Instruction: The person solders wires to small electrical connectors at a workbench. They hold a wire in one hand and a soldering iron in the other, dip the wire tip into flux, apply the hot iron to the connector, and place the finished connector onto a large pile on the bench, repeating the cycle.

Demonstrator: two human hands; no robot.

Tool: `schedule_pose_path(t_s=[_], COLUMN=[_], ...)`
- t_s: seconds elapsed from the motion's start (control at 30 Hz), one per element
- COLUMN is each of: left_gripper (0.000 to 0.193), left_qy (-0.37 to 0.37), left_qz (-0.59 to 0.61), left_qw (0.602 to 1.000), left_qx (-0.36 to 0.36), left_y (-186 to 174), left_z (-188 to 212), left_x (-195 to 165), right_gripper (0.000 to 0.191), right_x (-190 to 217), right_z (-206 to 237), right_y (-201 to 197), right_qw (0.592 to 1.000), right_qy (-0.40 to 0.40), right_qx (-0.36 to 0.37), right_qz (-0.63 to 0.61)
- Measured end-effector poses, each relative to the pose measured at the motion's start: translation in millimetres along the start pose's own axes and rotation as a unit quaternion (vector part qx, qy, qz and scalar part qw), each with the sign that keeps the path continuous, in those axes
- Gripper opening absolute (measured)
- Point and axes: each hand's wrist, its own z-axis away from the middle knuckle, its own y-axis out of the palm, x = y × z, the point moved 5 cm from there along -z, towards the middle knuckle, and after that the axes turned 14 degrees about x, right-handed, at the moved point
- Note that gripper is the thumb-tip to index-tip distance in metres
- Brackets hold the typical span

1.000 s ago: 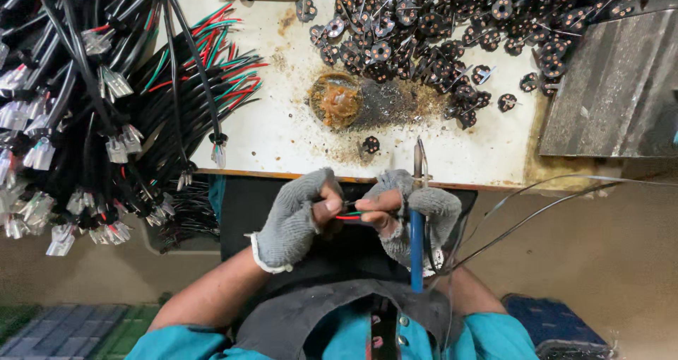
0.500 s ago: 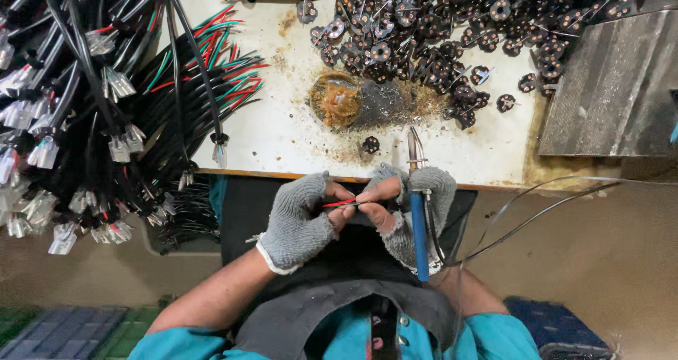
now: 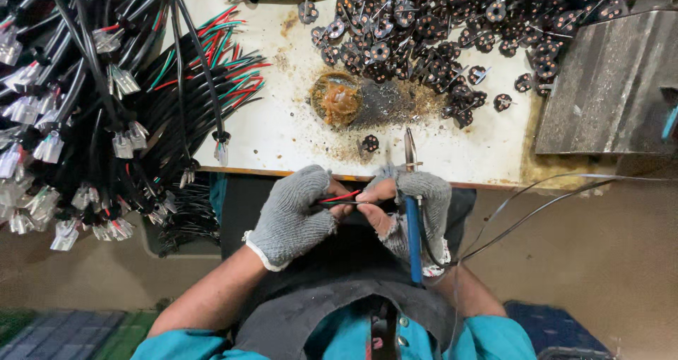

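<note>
Red and black wires (image 3: 344, 199) sit pinched between gloved left hand (image 3: 293, 215) and right hand (image 3: 413, 208), which also grips a blue-handled tool (image 3: 412, 226).

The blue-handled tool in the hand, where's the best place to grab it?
Probably the blue handle, coming from the person's side near the right hand. It is long and straight, while the thin metal tip points away over the table.

Cable bundle (image 3: 85, 105) cut off at left edge.

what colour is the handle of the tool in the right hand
Blue, seen in the head view: the tool's handle runs down through the gloved right hand.
</note>
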Motion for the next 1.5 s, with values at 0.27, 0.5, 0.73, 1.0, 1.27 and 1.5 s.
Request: schedule_pose_path(t_s=[0.27,0.5,0.73,1.0,1.27,1.5], left_gripper=[0.017,0.02,0.039,0.02,0.021,0.018], left_qy=[-0.126,-0.072,0.092,0.129,0.027,-0.029], left_qz=[0.194,0.288,0.034,-0.139,-0.249,-0.117], left_qw=[0.973,0.955,0.994,0.976,0.939,0.973], left_qx=[0.014,-0.011,-0.039,-0.106,-0.234,-0.196], left_y=[22,20,5,5,-39,-57], left_z=[8,8,4,6,-9,-39], left_x=[28,25,-1,-6,-1,10], right_gripper=[0.006,0.006,0.008,0.009,0.016,0.02], right_x=[1,-9,-50,-54,-17,-12], right_z=[6,19,30,28,-9,-28], right_y=[3,6,15,22,-21,-18], right_qw=[0.99,0.995,0.982,0.984,0.983,0.951], right_qy=[0.054,0.028,0.085,0.054,0.058,-0.052], right_qx=[0.015,-0.009,-0.011,-0.038,-0.107,-0.096], right_qz=[-0.132,-0.093,-0.169,-0.163,0.135,0.291])
